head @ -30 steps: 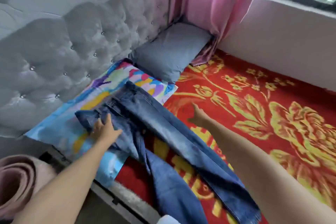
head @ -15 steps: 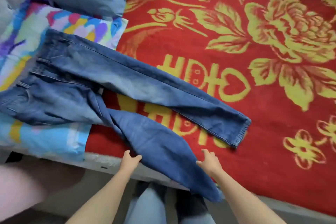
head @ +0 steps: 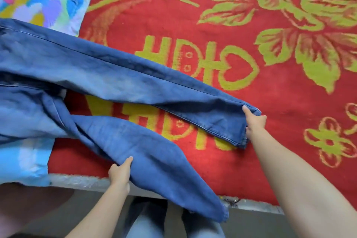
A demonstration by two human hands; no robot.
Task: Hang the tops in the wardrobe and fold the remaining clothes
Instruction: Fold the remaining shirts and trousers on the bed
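Since half a second earlier, the right hand (head: 254,122) had moved from the near leg to the far leg's hem on the jeans (head: 108,75), its grip pinching that hem. The left hand (head: 119,172) gripped the near leg's edge, thumb on top. The jeans lay across the bed (head: 289,150), waist at the left edge and near leg overhanging the front edge. This probably prepared for laying one leg over the other.

Blue jeans (head: 116,75) spread over red floral blanket (head: 280,102), waist toward 9 o'clock. Right grip (head: 255,121), 4 o'clock, pinches far leg's hem. Left grip (head: 119,172), 7 o'clock, holds near leg's edge. Multicoloured cloth (head: 48,9) at 10 o'clock.
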